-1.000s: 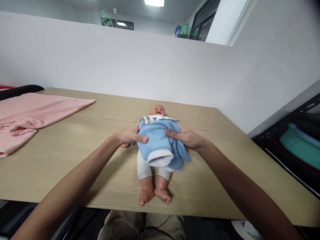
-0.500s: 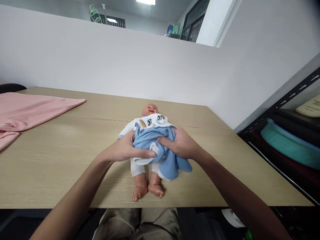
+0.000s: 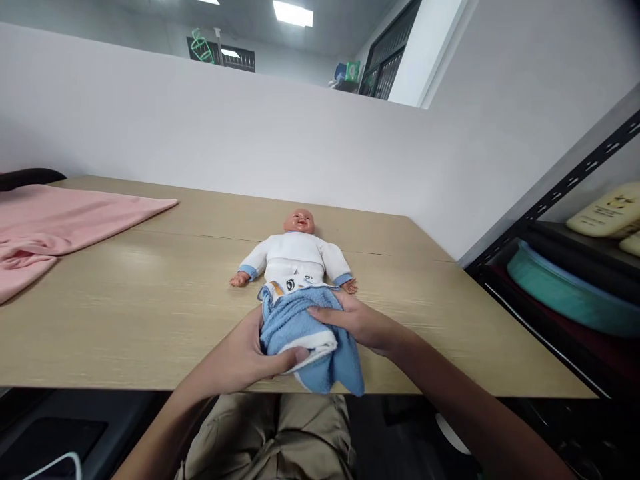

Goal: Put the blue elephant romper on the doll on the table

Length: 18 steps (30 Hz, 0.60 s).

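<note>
A baby doll (image 3: pixel 295 248) in a white long-sleeved top with blue cuffs lies on its back on the wooden table, head toward the wall. Over its lower body, a bunched blue and white fleecy baby garment (image 3: pixel 300 320) with an eye design is gathered between my hands. My left hand (image 3: pixel 245 350) grips the garment's left side, thumb across the white trim. On the other side, my right hand (image 3: pixel 353 320) has its thumb on top of the blue cloth and its fingers behind. The doll's legs and feet are hidden under the garment and my hands.
A pink cloth (image 3: pixel 75 213) is spread on the left of the wooden table (image 3: pixel 175 320). At the right stands a black metal shelf with a teal basin (image 3: pixel 570 290) and pale yellow bottles (image 3: pixel 607 210). A white wall rises behind the table.
Both hands have drawn the garment down from the doll's chest toward its legs and the table's front edge. The doll's white top and arms now show; its feet are covered.
</note>
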{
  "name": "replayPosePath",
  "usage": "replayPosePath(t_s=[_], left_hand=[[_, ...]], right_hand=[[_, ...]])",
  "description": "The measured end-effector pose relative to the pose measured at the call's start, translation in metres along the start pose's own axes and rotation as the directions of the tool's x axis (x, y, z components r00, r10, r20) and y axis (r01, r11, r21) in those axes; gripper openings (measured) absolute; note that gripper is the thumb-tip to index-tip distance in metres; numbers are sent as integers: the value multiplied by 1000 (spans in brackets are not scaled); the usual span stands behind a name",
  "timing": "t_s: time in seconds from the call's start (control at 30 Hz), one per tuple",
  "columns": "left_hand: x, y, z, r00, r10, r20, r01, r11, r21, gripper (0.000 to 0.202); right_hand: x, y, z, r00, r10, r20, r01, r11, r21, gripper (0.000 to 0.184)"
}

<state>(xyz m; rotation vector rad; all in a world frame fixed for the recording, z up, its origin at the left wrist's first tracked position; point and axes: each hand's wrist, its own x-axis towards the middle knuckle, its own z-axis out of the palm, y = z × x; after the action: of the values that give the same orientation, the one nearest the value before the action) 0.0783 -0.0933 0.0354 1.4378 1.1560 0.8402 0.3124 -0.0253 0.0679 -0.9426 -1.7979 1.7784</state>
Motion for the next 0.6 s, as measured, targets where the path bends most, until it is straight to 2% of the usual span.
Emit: replayPosePath(t_s=[0.07,0.13,0.2,0.27,0.3,0.4,0.5,0.6], left_hand=[[-1,-3,2,998,29,-60,-25,997,74,59],[-2,-5,4,987,93,-128,-76,989,130,50],[-5,-6,7,966,134,-219,-84,971,223,47],[-11,-5,9,950,123,-288,-24,946,323,48],[-16,-4,10,948,99,-304,17,934,357,49],[-31,-4,12,955,13,-295,115,904,411,44],[-40,-11,9,963,-82,-256,200,855,479,34],[-38,-22,5,959,-157,-237,267,784,560,30]], right_hand=[[-5,-3,2,994,51,94,-48,998,-31,55],[-10,-6,8,994,46,100,-29,987,-159,59],[-13,-7,17,999,-14,-35,3,954,-298,60],[-15,-7,29,972,-132,-194,42,912,-409,49],[-16,-6,35,953,-190,-236,65,890,-451,42],[-20,-5,53,947,-257,-193,112,825,-553,28],[-19,-4,65,977,-176,-123,49,741,-669,20],[-11,1,71,988,-103,-113,-26,616,-788,23]])
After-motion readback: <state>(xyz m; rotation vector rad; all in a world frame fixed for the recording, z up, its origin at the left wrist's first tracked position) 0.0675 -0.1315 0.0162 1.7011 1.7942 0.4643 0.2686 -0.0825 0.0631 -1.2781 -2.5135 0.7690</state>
